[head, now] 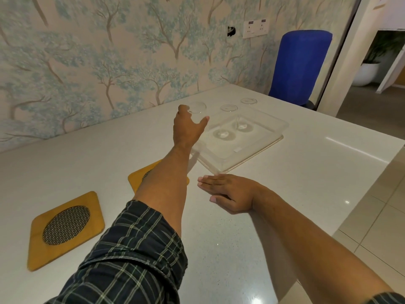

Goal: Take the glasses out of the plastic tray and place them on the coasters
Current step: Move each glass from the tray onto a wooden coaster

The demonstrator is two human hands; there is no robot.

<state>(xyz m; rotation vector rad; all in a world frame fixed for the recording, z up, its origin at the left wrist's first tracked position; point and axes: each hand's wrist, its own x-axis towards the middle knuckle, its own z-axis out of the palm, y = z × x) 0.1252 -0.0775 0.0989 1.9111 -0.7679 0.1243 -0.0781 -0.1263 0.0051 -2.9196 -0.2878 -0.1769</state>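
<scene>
A clear plastic tray [258,150] lies on the white table, right of centre. Two clear glasses stand in it, one [229,108] in the middle and one [248,101] further back. My left hand [186,128] reaches forward and wraps around a third clear glass [198,107] at the tray's left end; its base is hidden behind the hand. My right hand [230,194] rests flat on the table by the tray's near corner, holding nothing. Two wooden coasters with round mesh centres lie to the left: one [65,229] is near me, the other [135,178] is partly covered by my left arm.
A wall with tree-patterned wallpaper [87,62] runs along the table's far side. A blue chair back [300,64] stands behind the far right corner. The table's right edge [372,189] drops off to a tiled floor.
</scene>
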